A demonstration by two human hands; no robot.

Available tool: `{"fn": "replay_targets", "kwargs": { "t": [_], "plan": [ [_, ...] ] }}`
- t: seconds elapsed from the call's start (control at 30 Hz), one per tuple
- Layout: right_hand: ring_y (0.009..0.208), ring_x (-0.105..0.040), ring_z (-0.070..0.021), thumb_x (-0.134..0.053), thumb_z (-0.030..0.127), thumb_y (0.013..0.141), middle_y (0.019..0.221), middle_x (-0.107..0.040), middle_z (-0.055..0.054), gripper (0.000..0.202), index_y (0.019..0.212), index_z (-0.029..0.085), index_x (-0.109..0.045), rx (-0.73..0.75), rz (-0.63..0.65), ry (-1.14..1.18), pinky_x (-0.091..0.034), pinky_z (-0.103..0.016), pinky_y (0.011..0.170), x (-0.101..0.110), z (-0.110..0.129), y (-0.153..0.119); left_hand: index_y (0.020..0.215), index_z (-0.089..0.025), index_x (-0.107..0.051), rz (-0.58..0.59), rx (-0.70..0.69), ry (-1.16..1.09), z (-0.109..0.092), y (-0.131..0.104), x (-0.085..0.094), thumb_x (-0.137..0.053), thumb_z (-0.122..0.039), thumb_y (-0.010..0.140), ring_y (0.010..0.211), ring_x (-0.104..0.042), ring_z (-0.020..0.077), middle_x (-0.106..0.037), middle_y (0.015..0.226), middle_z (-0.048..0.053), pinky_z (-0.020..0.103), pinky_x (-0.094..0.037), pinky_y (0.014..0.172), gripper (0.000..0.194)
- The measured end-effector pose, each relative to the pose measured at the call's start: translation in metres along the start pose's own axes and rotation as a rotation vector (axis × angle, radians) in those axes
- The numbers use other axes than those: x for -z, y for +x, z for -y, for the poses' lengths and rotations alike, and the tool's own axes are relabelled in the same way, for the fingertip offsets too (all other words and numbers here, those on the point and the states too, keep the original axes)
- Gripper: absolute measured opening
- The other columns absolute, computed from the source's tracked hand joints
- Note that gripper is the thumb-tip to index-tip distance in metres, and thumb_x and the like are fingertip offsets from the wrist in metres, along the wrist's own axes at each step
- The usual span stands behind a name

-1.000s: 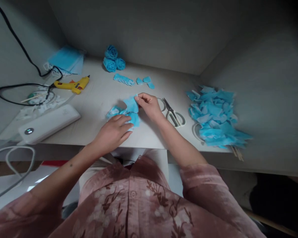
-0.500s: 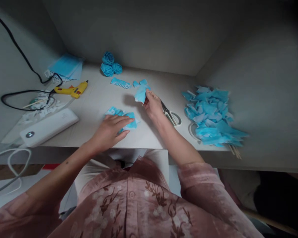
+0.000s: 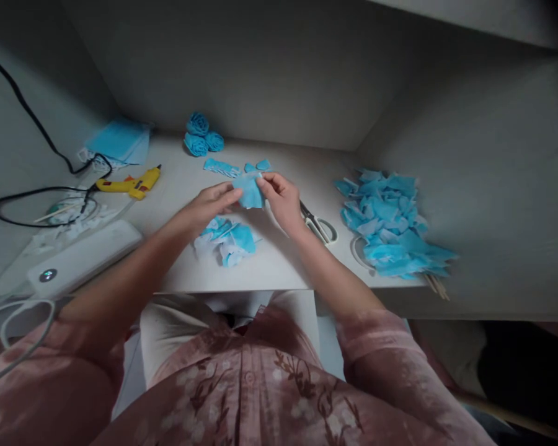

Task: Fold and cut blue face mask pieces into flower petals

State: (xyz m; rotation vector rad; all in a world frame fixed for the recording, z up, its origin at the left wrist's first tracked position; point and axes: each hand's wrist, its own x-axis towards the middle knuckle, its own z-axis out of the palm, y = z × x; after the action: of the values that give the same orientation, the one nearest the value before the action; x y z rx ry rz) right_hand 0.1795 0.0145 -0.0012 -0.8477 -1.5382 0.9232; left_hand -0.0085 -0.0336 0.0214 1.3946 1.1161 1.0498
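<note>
The left grip and right grip both pinch one pale-blue fabric sheet — white-handled metal scissors lie at its four o'clock.

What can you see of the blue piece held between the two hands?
The blue piece is a small, thin, light-blue sheet, roughly four-sided, soft and fabric-like in look, with a slightly uneven lower edge. It is held up over the table, beyond the loose blue scraps. The left hand grips its left side, the right hand its upper right. Its back is hidden.
</note>
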Motion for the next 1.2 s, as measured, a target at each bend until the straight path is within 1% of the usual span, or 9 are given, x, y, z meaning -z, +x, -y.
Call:
{"fn": "replay_targets", "kwargs": {
  "t": [0.07, 0.2, 0.37, 0.47, 0.67, 0.77, 0.9, 1.03, 1.2],
  "plan": [
    [0.079, -0.059, -0.0124, -0.067, 0.061, 0.088, 0.084, -0.068, 0.000, 0.042, 0.089, 0.019, -0.071, 0.064, 0.040, -0.094, -0.047, -0.027, 0.078, 0.001, 0.008, 0.006, 0.103, -0.017, -0.077, 0.009, 0.001, -0.058, 0.001, 0.012, -0.002, -0.078, -0.057, 0.075, 0.092, -0.068, 0.0205, -0.077, 0.102, 0.007, 0.031, -0.052, 0.083, 0.049],
    [0.074, -0.057, -0.0116, -0.065, 0.072, 0.085, 0.076, -0.065, 0.001, 0.054, 0.087, 0.019, -0.073, 0.073, 0.074, -0.112, -0.046, -0.026, 0.072, 0.001, 0.016, 0.019, 0.076, -0.015, -0.073, -0.137, -0.063, -0.105, -0.001, 0.026, -0.001, -0.085, -0.041, 0.065, 0.071, -0.062, 0.0149, -0.072, 0.073, 0.002, 0.028, -0.051, 0.073, 0.031],
    [0.067, -0.059, -0.0111, -0.057, 0.086, 0.080, 0.073, -0.066, -0.001, 0.070, 0.092, 0.019, -0.075, -0.219, 0.155, 0.146, -0.051, -0.026, 0.066, 0.002, 0.010, 0.018, 0.072, -0.016, -0.072, -0.197, -0.167, -0.156, -0.001, 0.031, 0.005, -0.080, -0.040, 0.070, 0.067, -0.060, 0.0131, -0.069, 0.068, 0.001, 0.026, -0.050, 0.070, 0.025],
    [0.067, -0.062, -0.0111, -0.062, 0.088, 0.074, 0.077, -0.070, -0.003, 0.072, 0.090, 0.018, -0.074, -0.320, 0.167, 0.213, -0.054, -0.026, 0.067, 0.002, 0.003, 0.010, 0.069, -0.016, -0.071, -0.211, -0.169, -0.169, 0.004, 0.030, 0.008, -0.083, -0.044, 0.067, 0.065, -0.059, 0.0129, -0.069, 0.067, 0.000, 0.026, -0.050, 0.068, 0.031],
    [0.064, -0.060, -0.0107, -0.078, 0.075, 0.070, 0.068, -0.064, 0.001, 0.057, 0.068, 0.020, -0.066, -0.305, 0.157, 0.234, -0.052, -0.026, 0.066, 0.002, 0.001, 0.003, 0.069, -0.016, -0.070, -0.187, -0.121, -0.122, 0.012, 0.027, 0.009, -0.087, -0.047, 0.067, 0.064, -0.059, 0.0131, -0.068, 0.065, 0.000, 0.026, -0.049, 0.066, 0.035],
    [0.064, -0.058, -0.0101, -0.084, 0.063, 0.067, 0.068, -0.066, 0.002, 0.046, 0.070, 0.020, -0.068, -0.306, 0.143, 0.208, -0.051, -0.026, 0.067, 0.002, 0.004, 0.002, 0.070, -0.016, -0.070, -0.200, -0.116, -0.124, 0.016, 0.028, 0.009, -0.085, -0.044, 0.069, 0.064, -0.059, 0.0130, -0.068, 0.065, 0.000, 0.026, -0.048, 0.066, 0.031],
    [0.063, -0.056, -0.0097, -0.082, 0.052, 0.071, 0.067, -0.068, 0.002, 0.034, 0.071, 0.020, -0.069, -0.303, 0.118, 0.180, -0.049, -0.026, 0.067, 0.002, 0.004, 0.000, 0.071, -0.017, -0.069, -0.181, -0.116, -0.216, 0.021, 0.031, 0.009, -0.081, -0.037, 0.074, 0.065, -0.061, 0.0122, -0.068, 0.066, -0.001, 0.025, -0.050, 0.068, 0.024],
    [0.063, -0.057, -0.0098, -0.079, 0.049, 0.073, 0.069, -0.069, 0.001, 0.030, 0.072, 0.020, -0.069, -0.308, 0.129, 0.192, -0.050, -0.026, 0.067, 0.000, 0.003, -0.002, 0.071, -0.017, -0.064, -0.148, -0.119, -0.353, 0.021, 0.031, 0.008, -0.079, -0.033, 0.078, 0.069, -0.064, 0.0119, -0.067, 0.069, -0.001, 0.024, -0.054, 0.075, 0.023],
    [0.065, -0.059, -0.0107, -0.082, 0.049, 0.072, 0.075, -0.072, -0.001, 0.031, 0.076, 0.020, -0.073, -0.354, 0.192, 0.216, -0.053, -0.027, 0.072, -0.001, 0.002, -0.003, 0.072, -0.018, -0.060, -0.139, -0.105, -0.418, 0.016, 0.029, 0.007, -0.078, -0.028, 0.080, 0.062, -0.061, 0.0099, -0.064, 0.067, -0.003, 0.022, -0.054, 0.068, 0.022]
  ]
}}
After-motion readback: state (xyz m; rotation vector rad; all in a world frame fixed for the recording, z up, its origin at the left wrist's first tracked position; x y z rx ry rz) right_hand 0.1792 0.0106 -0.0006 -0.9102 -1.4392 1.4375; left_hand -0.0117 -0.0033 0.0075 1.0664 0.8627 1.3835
